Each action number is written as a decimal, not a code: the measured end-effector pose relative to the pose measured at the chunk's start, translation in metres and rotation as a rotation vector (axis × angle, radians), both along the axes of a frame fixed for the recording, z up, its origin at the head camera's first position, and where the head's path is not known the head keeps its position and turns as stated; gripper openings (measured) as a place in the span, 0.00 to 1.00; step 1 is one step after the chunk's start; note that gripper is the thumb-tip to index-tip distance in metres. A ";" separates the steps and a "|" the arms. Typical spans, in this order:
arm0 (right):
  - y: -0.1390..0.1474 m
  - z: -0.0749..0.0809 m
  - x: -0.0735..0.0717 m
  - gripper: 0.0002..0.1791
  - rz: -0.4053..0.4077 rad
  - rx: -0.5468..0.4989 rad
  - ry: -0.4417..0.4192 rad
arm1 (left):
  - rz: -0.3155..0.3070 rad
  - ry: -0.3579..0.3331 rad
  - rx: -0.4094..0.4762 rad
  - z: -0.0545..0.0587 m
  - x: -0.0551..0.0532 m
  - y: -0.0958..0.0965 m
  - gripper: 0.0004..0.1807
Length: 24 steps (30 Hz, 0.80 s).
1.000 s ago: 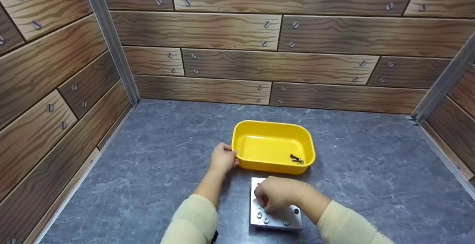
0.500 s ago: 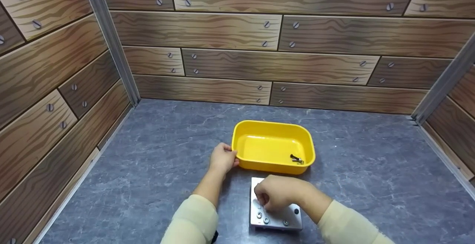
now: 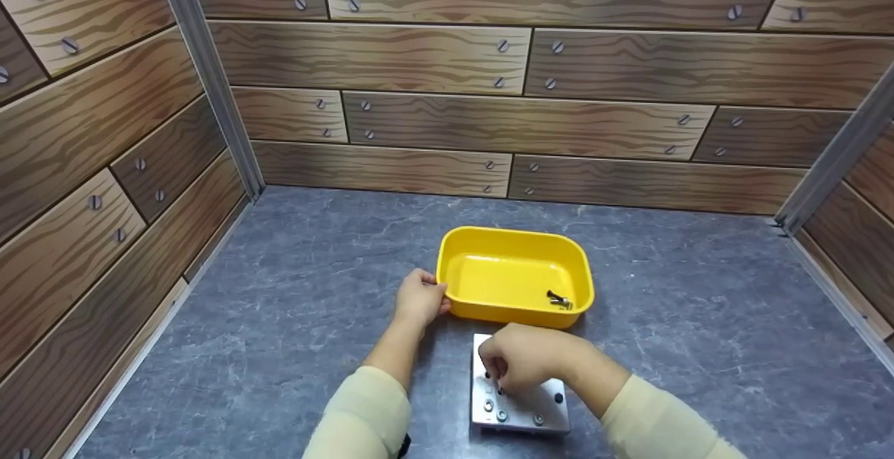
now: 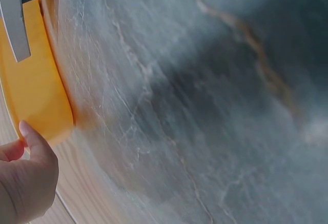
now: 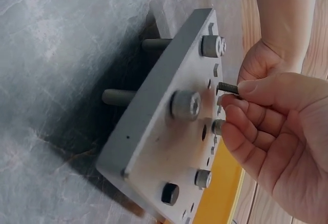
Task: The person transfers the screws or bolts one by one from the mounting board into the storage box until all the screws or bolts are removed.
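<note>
My left hand [image 3: 419, 300] pinches the near left corner of a yellow plastic bin [image 3: 513, 313], thumb at the rim. Over a silver metal plate [image 3: 520, 410], my right hand [image 3: 527, 358] pinches a small dark threaded screw [image 5: 228, 87] between thumb and finger. The screw's end points at the plate face, close to a row of holes. Socket head bolts [image 5: 185, 105] stand in the plate, along with a black bolt [image 5: 170, 194]. In the right wrist view, bolt shanks [image 5: 119, 97] stick out underneath the plate.
A few loose screws [image 3: 559, 300] lie in the bin's near right corner. The plate sits just in front of the bin on a grey marbled tabletop [image 3: 335, 249]. Wood-patterned walls [image 3: 433, 120] enclose the table at the back and both sides.
My right hand has risen slightly off the plate, and holes under its fingertips now show. The left hand and bin have stayed put.
</note>
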State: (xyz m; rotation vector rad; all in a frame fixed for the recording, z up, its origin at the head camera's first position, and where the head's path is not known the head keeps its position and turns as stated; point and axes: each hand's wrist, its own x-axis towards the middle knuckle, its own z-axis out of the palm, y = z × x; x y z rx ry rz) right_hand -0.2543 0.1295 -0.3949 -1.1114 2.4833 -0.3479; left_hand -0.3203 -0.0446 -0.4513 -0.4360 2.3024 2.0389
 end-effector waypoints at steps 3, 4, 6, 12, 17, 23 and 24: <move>0.002 0.001 -0.003 0.09 0.002 -0.024 0.013 | -0.002 -0.004 0.000 0.000 0.000 0.000 0.06; 0.003 0.002 -0.004 0.09 0.001 -0.036 0.016 | -0.002 -0.006 -0.002 0.000 0.000 0.000 0.06; 0.006 0.004 -0.007 0.09 -0.012 -0.055 0.012 | -0.003 -0.009 -0.002 0.000 0.000 0.000 0.06; 0.016 0.008 -0.020 0.06 -0.097 -0.074 0.017 | -0.011 -0.019 -0.023 0.000 -0.001 -0.001 0.06; 0.028 0.010 -0.032 0.06 -0.159 -0.123 0.070 | -0.009 -0.027 -0.034 0.000 -0.002 -0.001 0.06; 0.040 0.011 -0.049 0.06 -0.268 -0.188 0.159 | -0.004 -0.035 -0.031 0.000 -0.003 -0.001 0.07; 0.042 0.011 -0.052 0.05 -0.295 -0.185 0.167 | -0.003 -0.036 -0.030 0.000 -0.003 -0.001 0.07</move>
